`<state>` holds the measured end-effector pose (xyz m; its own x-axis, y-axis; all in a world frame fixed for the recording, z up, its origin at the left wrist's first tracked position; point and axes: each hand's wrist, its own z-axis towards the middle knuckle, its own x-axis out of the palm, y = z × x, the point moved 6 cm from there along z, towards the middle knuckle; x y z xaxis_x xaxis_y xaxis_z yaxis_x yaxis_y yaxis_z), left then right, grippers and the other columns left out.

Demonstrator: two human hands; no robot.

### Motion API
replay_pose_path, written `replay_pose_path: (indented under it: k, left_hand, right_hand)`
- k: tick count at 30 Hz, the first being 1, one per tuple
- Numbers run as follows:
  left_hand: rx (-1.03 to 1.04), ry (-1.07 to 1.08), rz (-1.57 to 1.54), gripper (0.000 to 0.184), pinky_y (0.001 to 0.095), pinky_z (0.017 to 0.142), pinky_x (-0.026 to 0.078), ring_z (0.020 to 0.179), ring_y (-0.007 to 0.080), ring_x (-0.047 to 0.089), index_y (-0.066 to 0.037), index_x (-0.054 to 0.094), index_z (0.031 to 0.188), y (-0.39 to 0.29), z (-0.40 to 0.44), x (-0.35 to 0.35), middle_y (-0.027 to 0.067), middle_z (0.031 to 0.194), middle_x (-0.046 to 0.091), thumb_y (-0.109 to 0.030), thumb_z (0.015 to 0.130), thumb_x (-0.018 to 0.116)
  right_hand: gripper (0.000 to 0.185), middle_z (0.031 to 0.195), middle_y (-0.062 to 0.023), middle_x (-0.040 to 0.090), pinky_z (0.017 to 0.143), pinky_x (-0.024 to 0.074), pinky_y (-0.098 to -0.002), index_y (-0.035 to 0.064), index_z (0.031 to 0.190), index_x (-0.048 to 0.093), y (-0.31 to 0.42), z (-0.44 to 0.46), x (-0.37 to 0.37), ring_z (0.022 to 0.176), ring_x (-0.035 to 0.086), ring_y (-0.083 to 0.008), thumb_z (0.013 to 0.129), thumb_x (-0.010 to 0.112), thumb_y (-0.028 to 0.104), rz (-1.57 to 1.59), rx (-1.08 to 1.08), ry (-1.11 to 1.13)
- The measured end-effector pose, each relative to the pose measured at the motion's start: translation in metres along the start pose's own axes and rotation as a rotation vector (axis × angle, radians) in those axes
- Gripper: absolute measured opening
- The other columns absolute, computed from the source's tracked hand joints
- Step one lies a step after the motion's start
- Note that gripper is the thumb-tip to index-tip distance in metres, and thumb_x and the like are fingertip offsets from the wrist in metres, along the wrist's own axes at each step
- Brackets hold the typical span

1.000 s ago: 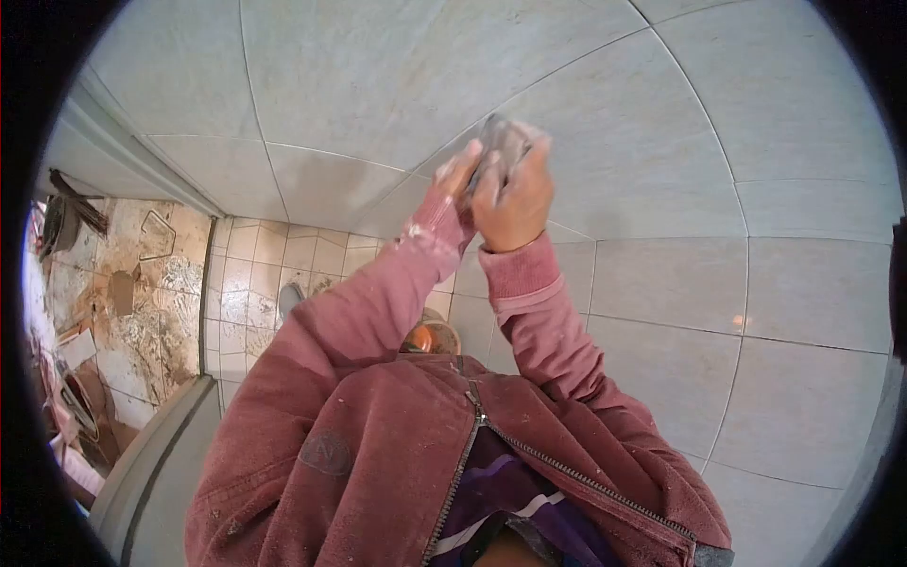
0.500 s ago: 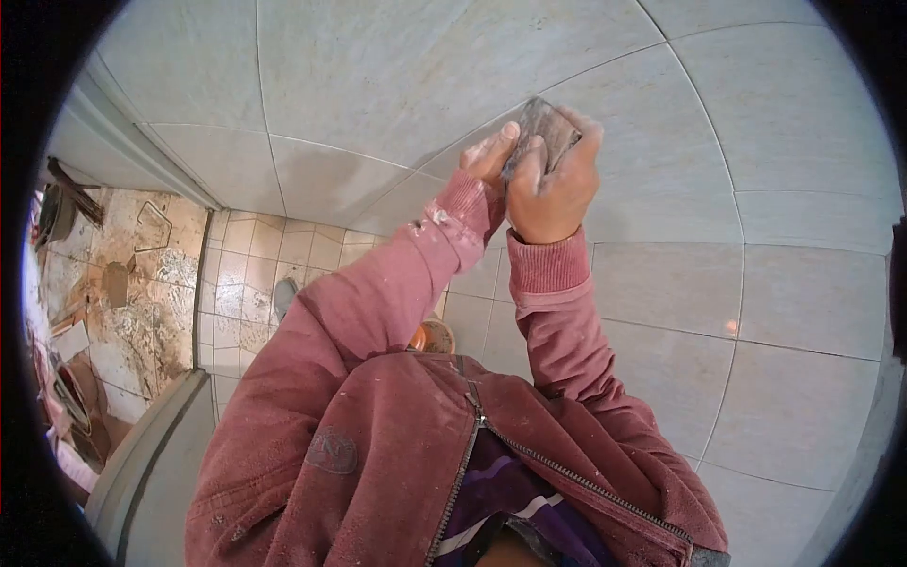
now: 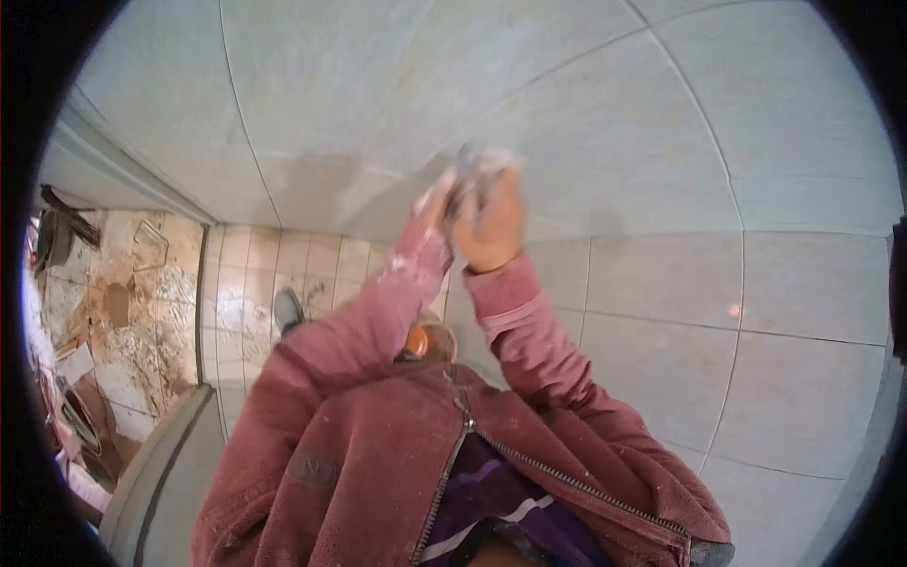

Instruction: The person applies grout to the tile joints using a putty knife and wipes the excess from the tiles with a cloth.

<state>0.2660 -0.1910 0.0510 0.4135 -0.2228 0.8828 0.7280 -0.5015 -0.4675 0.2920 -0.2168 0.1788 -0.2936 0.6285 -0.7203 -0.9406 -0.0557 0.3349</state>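
Both my hands meet in front of the grey tiled wall (image 3: 378,85), around a flat grey piece (image 3: 468,175) that is smeared by motion. My right hand (image 3: 496,222) wraps its fingers round the piece from the right. On its left side, my left hand (image 3: 435,200) presses against it with closed fingers. Pale powder coats the fingers and the left cuff. The far edge of the piece points toward the tiles; whether it touches them is too blurred to tell.
Below my arms stands a bucket (image 3: 442,342) with something orange in it. A grey shoe (image 3: 288,307) is on the tiled floor (image 3: 265,255). At the left, a doorway opens onto a dirty floor (image 3: 142,312) with scattered items, beside a door edge (image 3: 170,463).
Both hands, with the grey piece between them, first moved right, then back left and lower in view. The piece was sharper half a second ago and is blurred now.
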Motion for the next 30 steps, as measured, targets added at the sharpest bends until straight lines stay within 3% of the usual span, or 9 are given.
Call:
replay_pose_path:
  k: [5,13,15,17,20,22,24,26,30]
  left_hand:
    - [-0.025,0.181,-0.112,0.036,0.0260,0.070,0.044,0.084,0.0107,0.052,-0.002,0.055,0.101,-0.049,0.035,0.088,0.0037,0.092,0.057,-0.035,0.087,0.050]
    - [-0.001,0.305,-0.235,0.034,0.0251,0.074,0.044,0.087,0.0116,0.053,-0.001,0.053,0.106,-0.028,0.044,0.073,0.0046,0.098,0.056,-0.030,0.091,0.044]
    - [0.029,0.189,0.095,0.035,0.0253,0.075,0.044,0.090,0.0119,0.053,-0.001,0.052,0.108,0.032,0.052,0.031,0.0049,0.100,0.056,-0.030,0.091,0.043]
    - [0.085,0.079,0.427,0.035,0.0255,0.076,0.044,0.092,0.0121,0.053,-0.001,0.051,0.109,0.075,0.001,-0.033,0.0051,0.103,0.055,-0.030,0.091,0.042]
    - [0.243,-0.053,0.762,0.036,0.0257,0.077,0.044,0.094,0.0124,0.052,-0.001,0.050,0.111,0.085,0.018,-0.087,0.0054,0.105,0.054,-0.030,0.092,0.041]
    - [-0.210,-0.146,-0.352,0.034,0.0263,0.074,0.044,0.084,0.0131,0.054,-0.003,0.048,0.111,0.086,0.004,-0.071,0.0050,0.096,0.054,-0.030,0.089,0.047]
    - [-0.219,0.123,-0.187,0.036,0.0274,0.079,0.044,0.095,0.0123,0.052,-0.001,0.051,0.109,-0.014,0.007,0.034,0.0061,0.102,0.055,-0.031,0.090,0.043]
    - [-0.106,0.268,-0.197,0.035,0.0271,0.074,0.045,0.088,0.0124,0.053,0.000,0.052,0.104,-0.039,0.031,0.074,0.0063,0.095,0.056,-0.032,0.088,0.048]
    - [-0.137,0.144,-0.271,0.033,0.0263,0.067,0.045,0.079,0.0118,0.052,0.000,0.054,0.099,-0.041,0.042,0.092,0.0060,0.089,0.057,-0.031,0.088,0.050]
  right_hand:
    - [0.031,0.085,-0.0201,0.056,0.063,0.0466,-0.0348,-0.0024,0.105,0.044,0.026,0.059,-0.058,0.072,0.058,-0.0347,0.074,0.048,0.001,0.059,-0.048,-0.215]
    - [0.030,0.082,-0.0180,0.055,0.062,0.0470,-0.0343,-0.0034,0.101,0.046,0.038,0.059,-0.035,0.069,0.057,-0.0336,0.072,0.052,0.001,-0.189,-0.091,-0.192]
    - [0.028,0.075,-0.0166,0.054,0.053,0.0462,-0.0402,0.0009,0.097,0.046,0.030,0.045,-0.018,0.065,0.056,-0.0375,0.071,0.055,0.005,-0.278,-0.186,-0.187]
    - [0.032,0.078,-0.0175,0.056,0.056,0.0472,-0.0410,0.0015,0.098,0.048,-0.026,0.008,0.036,0.069,0.056,-0.0378,0.069,0.058,0.009,-0.312,0.288,0.493]
    - [0.039,0.081,-0.0206,0.056,0.061,0.0477,-0.0416,0.0011,0.103,0.047,-0.053,-0.029,0.063,0.075,0.057,-0.0388,0.068,0.060,0.012,-0.109,-0.123,0.093]
    - [0.038,0.086,-0.0223,0.057,0.067,0.0470,-0.0411,-0.0010,0.106,0.046,-0.023,-0.018,0.021,0.082,0.056,-0.0385,0.071,0.056,0.010,0.004,0.215,0.201]
    - [0.036,0.093,-0.0196,0.057,0.071,0.0453,-0.0384,-0.0032,0.109,0.045,0.011,0.024,-0.025,0.082,0.058,-0.0367,0.074,0.052,0.006,-0.099,-0.045,-0.039]
    - [0.034,0.091,-0.0197,0.055,0.069,0.0452,-0.0364,-0.0035,0.106,0.045,0.022,0.050,-0.049,0.078,0.057,-0.0368,0.073,0.050,0.003,0.079,0.004,-0.171]
    - [0.033,0.089,-0.0203,0.055,0.069,0.0454,-0.0346,-0.0037,0.105,0.044,0.034,0.066,-0.054,0.077,0.057,-0.0348,0.073,0.049,0.001,-0.061,-0.044,-0.150]
